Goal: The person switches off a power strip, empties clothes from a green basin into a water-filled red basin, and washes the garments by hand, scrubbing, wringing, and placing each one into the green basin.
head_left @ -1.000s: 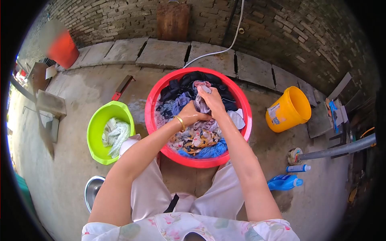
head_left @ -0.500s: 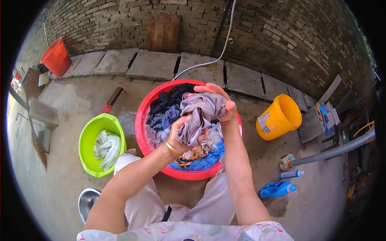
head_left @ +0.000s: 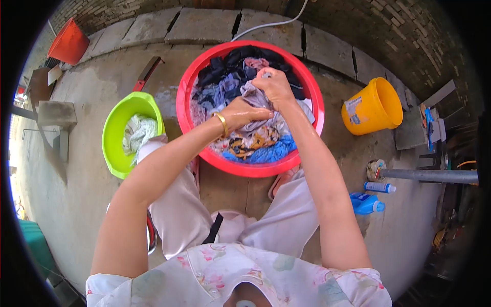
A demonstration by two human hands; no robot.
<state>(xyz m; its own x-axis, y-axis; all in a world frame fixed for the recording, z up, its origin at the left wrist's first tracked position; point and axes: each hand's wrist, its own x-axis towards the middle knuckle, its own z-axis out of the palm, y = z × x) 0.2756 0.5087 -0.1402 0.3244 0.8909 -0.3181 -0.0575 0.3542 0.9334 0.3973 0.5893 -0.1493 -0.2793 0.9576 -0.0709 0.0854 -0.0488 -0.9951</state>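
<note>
A large red tub stands before my knees, holding wet clothes. Over it, a greyish-purple garment is bunched between my two hands. My right hand is closed tightly round its upper part. Lower and to the left, my left hand, below a gold bangle, grips the cloth with the thumb pointing right. Around the hands lie dark clothes, a pink cloth, a patterned yellow-and-black cloth and a blue cloth. The garment's lower end is partly hidden by my fingers.
To the left is a lime-green basin with a whitish knitted cloth. A yellow bucket stands at right, with blue bottles nearer me. Concrete slabs line the wall; a red bucket is far left.
The head view has tilted down, so the tub sits higher in frame. My right hand, spread open before, has closed on the garment, which is now bunched tighter and held lower over the tub.
</note>
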